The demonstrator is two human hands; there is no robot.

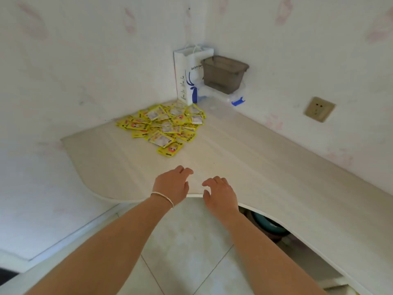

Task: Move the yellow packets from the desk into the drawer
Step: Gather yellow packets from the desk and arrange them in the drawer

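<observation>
Pale corner of a room, white walls faintly marked with pink, tiled floor below; a whitish, wood-grained counter (244, 150) with a curved front edge wrapping the corner. At the far end, against the left wall: a loose heap of flat yellow packets (164, 126), overlapping, all on the counter. Just behind the heap, a white paper bag with blue print (188, 75), and beside that a smoky translucent plastic bin (223, 72) standing on a clear box. A beige wall socket (319, 109) further right.

Near the front edge, left hand (171, 185), silver bangle on the wrist, and right hand (221, 193), side by side and a little apart, fingers loosely bent, holding nothing, well short of the heap.

Judged stage: the very start, reach not yet made, no packet lifted. No drawer visible anywhere; only a dim gap under the counter at right showing something teal.

Next move, likely: stretch forward to the heap, scoop or pinch a bundle. Thin, slippery packets; easy to fan out and drop. Drawer to be found and opened as well.
</observation>
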